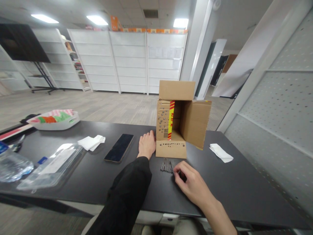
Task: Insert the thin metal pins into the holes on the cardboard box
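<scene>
An open cardboard box (162,130) stands on its side on the dark table, flaps spread. Its left front flap bears many small holes or dark heads beside red-and-yellow tape (171,120). A row of dark holes crosses the lower flap (171,152). Along the box's left side rests my left hand (147,145), fingers stretched out and seemingly touching the cardboard. Several thin metal nails or screws (166,165) lie side by side in front of the lower flap. At their right end my right hand (189,178) is pinched; whether a piece sits between its fingertips is unclear.
Left of the box lie a phone (119,148), a folded tissue (92,142), a clear plastic case (55,166) and a plastic bottle (14,164). A white basket (53,122) stands at the back left. Another tissue (221,153) lies right, near a perforated panel (281,107).
</scene>
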### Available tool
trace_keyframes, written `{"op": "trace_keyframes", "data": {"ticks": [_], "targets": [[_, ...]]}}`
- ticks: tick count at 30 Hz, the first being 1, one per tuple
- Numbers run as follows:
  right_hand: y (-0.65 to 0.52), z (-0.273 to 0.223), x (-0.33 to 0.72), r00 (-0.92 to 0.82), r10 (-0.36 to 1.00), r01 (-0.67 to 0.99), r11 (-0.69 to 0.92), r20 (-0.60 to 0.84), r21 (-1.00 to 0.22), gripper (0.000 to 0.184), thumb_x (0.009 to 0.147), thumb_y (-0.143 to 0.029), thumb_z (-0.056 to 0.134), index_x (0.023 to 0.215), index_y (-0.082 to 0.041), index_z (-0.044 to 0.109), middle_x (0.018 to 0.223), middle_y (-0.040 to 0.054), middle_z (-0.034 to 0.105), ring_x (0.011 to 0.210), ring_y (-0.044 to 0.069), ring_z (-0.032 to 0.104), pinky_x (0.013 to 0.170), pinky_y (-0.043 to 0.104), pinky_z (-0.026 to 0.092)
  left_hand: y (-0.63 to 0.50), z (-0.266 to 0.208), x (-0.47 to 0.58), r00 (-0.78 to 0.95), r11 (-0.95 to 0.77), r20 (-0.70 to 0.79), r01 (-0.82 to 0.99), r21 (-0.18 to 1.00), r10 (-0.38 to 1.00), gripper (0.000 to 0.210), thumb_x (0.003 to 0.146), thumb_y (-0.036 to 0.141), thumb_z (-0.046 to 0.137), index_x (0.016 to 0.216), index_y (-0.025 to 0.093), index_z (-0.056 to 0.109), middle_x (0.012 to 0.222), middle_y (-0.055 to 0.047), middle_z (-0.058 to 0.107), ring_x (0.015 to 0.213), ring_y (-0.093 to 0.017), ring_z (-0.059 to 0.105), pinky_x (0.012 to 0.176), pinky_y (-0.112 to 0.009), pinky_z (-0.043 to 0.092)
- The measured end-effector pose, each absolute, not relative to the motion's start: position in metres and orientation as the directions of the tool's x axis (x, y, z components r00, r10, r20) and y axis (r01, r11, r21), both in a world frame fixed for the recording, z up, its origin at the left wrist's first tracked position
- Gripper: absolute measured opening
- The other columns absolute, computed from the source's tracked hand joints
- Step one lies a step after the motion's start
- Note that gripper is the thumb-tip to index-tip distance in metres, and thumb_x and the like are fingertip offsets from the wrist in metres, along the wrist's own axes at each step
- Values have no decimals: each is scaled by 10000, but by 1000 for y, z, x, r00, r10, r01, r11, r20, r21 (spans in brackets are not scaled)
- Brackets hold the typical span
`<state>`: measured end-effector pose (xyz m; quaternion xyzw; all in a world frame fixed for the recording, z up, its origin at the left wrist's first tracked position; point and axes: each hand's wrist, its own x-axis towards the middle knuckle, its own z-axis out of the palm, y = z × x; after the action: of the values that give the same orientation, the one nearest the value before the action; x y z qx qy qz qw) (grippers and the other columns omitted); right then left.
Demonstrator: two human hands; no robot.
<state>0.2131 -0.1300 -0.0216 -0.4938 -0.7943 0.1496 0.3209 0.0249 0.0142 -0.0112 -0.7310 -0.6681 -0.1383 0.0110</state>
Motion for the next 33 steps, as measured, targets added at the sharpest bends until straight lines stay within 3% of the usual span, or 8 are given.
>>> {"op": "trace_keyframes", "data": {"ticks": [8,33], "targets": [[-130,-24,212,-355,878,707,478,323,-522,160,849,-64,502,868,-214,554,857,19,595,797,179,565,709,280,444,16,-15,25,64,-105,241,982,160,968,271,978,249,352,1137,141,543,1103,-153,689,1081,-278,630,890,-390,433],[-127,-23,212,-366,876,682,483,316,-549,203,849,-45,497,914,-219,579,905,25,613,843,186,579,745,288,457,16,-15,24,60,-100,228,981,168,972,272,976,246,357,1161,148,530,1126,-163,682,1105,-268,622,923,-383,423]]}}
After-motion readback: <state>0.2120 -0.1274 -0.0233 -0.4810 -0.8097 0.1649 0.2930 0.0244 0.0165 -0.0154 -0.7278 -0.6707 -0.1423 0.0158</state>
